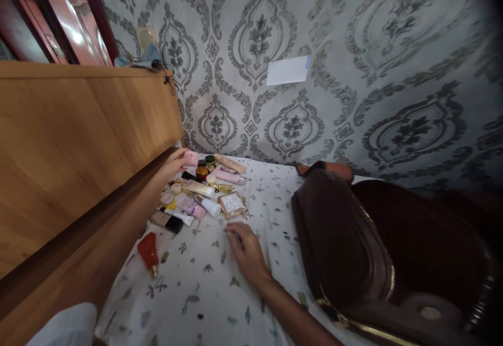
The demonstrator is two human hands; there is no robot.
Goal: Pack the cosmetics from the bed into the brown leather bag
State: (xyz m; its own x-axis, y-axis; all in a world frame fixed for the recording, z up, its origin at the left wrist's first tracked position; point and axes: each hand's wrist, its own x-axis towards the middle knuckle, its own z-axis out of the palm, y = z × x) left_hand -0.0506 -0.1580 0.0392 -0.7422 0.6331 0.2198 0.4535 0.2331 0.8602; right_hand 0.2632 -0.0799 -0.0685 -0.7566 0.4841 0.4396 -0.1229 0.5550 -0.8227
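My left hand [175,161] reaches far along the wooden headboard and closes its fingers on a small pink item [192,158] at the back of a cluster of cosmetics [200,191]. My right hand [245,249] rests palm down on the patterned white sheet [204,288], fingers curled over something small and dark that I cannot make out. Just beyond its fingertips lies a glittery square compact [232,204]. A red bottle [148,252] lies apart at the near left.
A large brown leather bag [346,241] with a gold zip lies open at the right. The wooden headboard [70,141] runs along the left. Patterned grey wallpaper with a white card [288,69] stands behind the bed.
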